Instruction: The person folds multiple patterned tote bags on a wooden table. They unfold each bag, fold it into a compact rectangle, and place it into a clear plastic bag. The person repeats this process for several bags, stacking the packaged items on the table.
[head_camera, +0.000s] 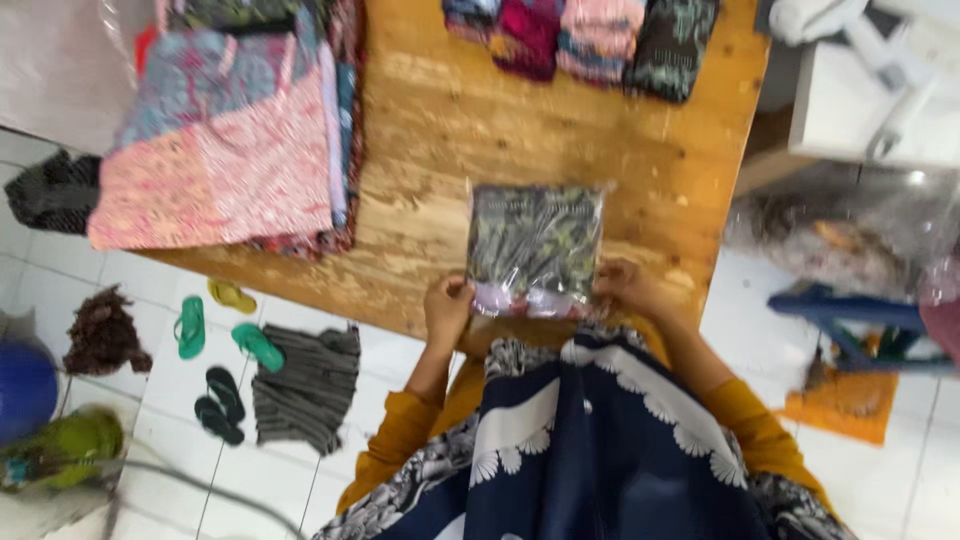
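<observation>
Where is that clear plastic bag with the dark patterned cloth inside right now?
The bagged cloth lies near the wooden table's front edge, centre of the head view, held at its near corners by the left hand and right hand.

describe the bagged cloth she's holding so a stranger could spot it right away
On the wooden table, at its near edge, lies a clear plastic packet of dark green patterned cloth. The left hand and right hand grip its near corners. It alone is bagged; the other fabrics lie bare.
</observation>
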